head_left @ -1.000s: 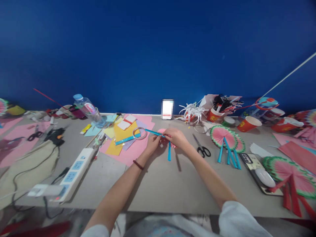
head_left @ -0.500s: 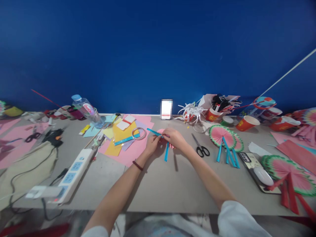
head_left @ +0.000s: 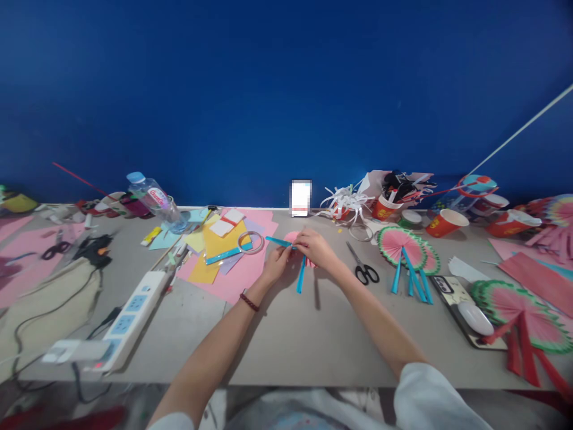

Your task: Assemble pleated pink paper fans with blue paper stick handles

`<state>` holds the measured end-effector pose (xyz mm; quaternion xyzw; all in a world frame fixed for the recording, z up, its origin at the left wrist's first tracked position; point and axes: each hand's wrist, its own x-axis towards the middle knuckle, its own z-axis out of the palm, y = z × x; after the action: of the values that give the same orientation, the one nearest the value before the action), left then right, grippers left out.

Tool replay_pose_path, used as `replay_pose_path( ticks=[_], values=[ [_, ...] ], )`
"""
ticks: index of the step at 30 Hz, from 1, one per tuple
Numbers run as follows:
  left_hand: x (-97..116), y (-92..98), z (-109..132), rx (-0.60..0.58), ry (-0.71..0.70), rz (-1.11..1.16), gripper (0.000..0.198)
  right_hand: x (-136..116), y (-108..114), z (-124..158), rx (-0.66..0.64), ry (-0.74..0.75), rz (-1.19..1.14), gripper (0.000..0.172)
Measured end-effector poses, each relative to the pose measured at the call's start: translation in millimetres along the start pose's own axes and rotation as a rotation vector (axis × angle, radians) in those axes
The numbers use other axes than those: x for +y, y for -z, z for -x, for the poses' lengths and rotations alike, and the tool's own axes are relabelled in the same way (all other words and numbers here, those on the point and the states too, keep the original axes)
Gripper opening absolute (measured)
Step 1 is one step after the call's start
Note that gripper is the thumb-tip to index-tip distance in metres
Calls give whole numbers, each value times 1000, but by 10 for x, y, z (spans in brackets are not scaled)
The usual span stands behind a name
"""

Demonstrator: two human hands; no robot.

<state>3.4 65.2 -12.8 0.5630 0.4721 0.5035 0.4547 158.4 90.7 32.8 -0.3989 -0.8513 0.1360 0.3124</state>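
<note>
My left hand [head_left: 278,263] and my right hand [head_left: 314,248] meet over the middle of the table, fingers pinched together. Between them are blue paper strips [head_left: 301,276], one hanging toward me and another pointing left. A pink pleated paper fan [head_left: 292,236] shows partly behind the fingers; most of it is hidden. Both hands appear closed on the strips where these join the fan, though the exact grip is covered. Right of my right hand lie black-handled scissors [head_left: 366,273]. Pink-and-green paper fans with blue tails [head_left: 403,248] rest beyond them.
Coloured paper sheets [head_left: 228,239] with a tape roll [head_left: 251,242] lie to the left, near a water bottle [head_left: 156,200] and a power strip [head_left: 132,319]. Rightward are a phone [head_left: 447,292] under a white mouse [head_left: 475,318], paper cups [head_left: 447,222] and white paper shreds [head_left: 347,202].
The view has shifted very slightly. My hands stay at the same spot with the blue strips and pink fan, with only small finger movement.
</note>
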Motion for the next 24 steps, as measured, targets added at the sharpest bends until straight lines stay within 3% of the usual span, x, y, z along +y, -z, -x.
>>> replay_pose_path(
  ticks=[11,24],
  values=[
    [-81,28,-27,22,-66,-80,38,53,-195,-19,1,76,110,12],
    [-79,24,-27,67,2,-20,34,24,-246,15,59,130,173,22]
  ],
)
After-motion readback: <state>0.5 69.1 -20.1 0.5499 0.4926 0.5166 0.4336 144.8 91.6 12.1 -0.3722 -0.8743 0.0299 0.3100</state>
